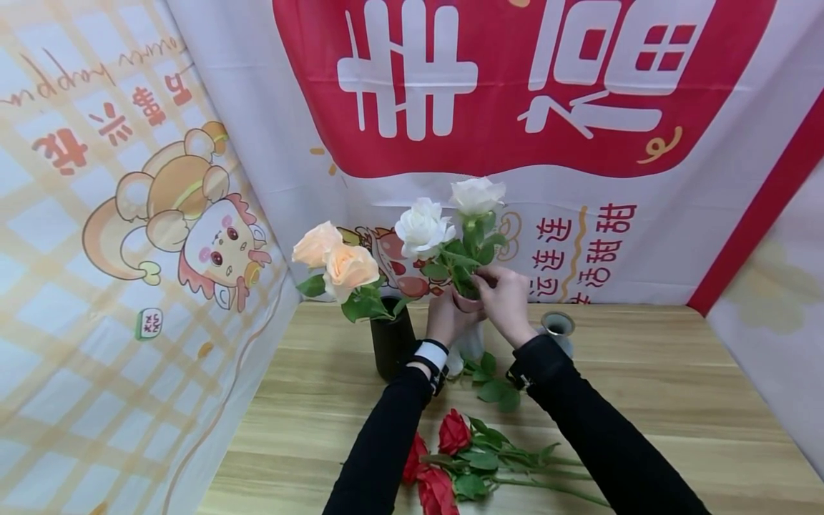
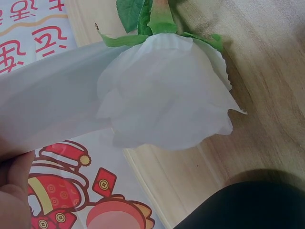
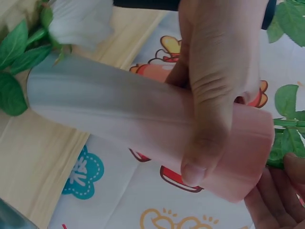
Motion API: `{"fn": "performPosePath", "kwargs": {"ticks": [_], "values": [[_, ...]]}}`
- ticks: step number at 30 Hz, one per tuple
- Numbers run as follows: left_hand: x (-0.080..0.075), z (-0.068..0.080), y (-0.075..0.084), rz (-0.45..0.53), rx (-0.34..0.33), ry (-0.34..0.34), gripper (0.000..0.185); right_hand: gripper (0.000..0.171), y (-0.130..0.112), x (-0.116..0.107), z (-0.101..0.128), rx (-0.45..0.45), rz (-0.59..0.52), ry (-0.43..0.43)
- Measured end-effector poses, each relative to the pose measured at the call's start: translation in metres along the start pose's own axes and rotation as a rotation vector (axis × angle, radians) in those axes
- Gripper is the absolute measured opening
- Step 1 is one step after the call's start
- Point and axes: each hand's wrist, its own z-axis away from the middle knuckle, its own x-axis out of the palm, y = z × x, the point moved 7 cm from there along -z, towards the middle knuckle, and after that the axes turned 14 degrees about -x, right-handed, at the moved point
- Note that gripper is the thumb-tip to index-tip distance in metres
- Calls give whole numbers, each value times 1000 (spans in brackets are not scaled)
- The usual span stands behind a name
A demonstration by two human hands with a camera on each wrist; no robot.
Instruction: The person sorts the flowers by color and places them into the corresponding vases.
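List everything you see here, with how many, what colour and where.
white roses: two, white, standing in the pink-rimmed vase
vase: one, white fading to pink at the mouth, table centre
peach roses: two, peach, in the black vase
black vase: one, black, left of the hands
red roses: three or so, red, lying on the table near the person
small vase: one, grey, right of the hands
table: one, light wood
left hand: grips the pink-rimmed vase
right hand: at the stems by the vase mouth
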Motion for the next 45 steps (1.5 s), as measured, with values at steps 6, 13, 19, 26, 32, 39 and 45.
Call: {"fn": "performPosePath", "kwargs": {"ticks": [6, 13, 19, 26, 32, 39, 45], "values": [[1, 2, 3, -16, 23, -2, 55, 10, 1, 5, 2, -8, 105, -92], [4, 3, 2, -4, 28, -10, 62, 9, 3, -3, 9, -11, 128, -114], [3, 2, 2, 50, 48, 13, 75, 10, 4, -15, 13, -37, 67, -32], [3, 3, 1, 122, 68, 0, 78, 11, 6, -23, 19, -32, 45, -23], [2, 4, 1, 165, 53, -20, 78, 8, 5, -26, 23, -49, 45, -34], [3, 3, -1, 160, 29, -21, 81, 6, 0, -32, 34, -63, 37, -114], [2, 2, 0, 169, 52, -13, 87, 5, -2, -39, 45, -93, 33, -174]]}}
